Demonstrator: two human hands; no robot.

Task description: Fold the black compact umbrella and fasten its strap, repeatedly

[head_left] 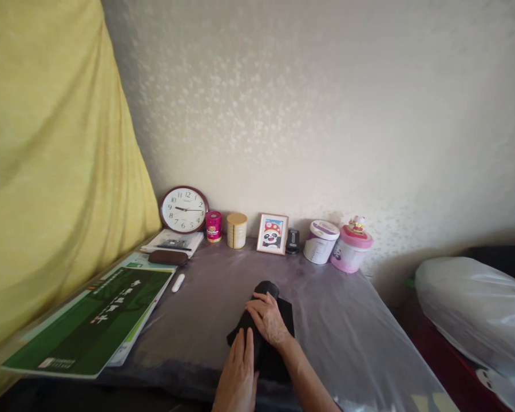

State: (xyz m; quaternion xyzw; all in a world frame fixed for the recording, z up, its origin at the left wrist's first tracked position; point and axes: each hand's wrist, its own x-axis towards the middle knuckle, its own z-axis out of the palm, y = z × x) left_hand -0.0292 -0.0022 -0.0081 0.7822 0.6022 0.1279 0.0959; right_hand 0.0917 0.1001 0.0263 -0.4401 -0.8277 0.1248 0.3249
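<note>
A black, cloth-like item (286, 313) lies on the table near its front edge. Its far end is rounded, and a flatter part spreads out to the right; I cannot make out its exact kind. My left hand (238, 369) rests along the near left side of it, fingers straight and close together. Across its upper middle lies my right hand (266, 320), palm down with the fingers stretched out to the left. Both hands touch the black item from above and hide much of it, and neither is visibly wrapped round it.
Along the wall stand a clock (184, 209), a pink can (213, 226), a yellow-lidded can (237, 231), a framed panda picture (272, 233) and two tubs (321, 242). A green book (90, 320), a brown case (167, 257) and a white stick-like object (178, 282) lie left.
</note>
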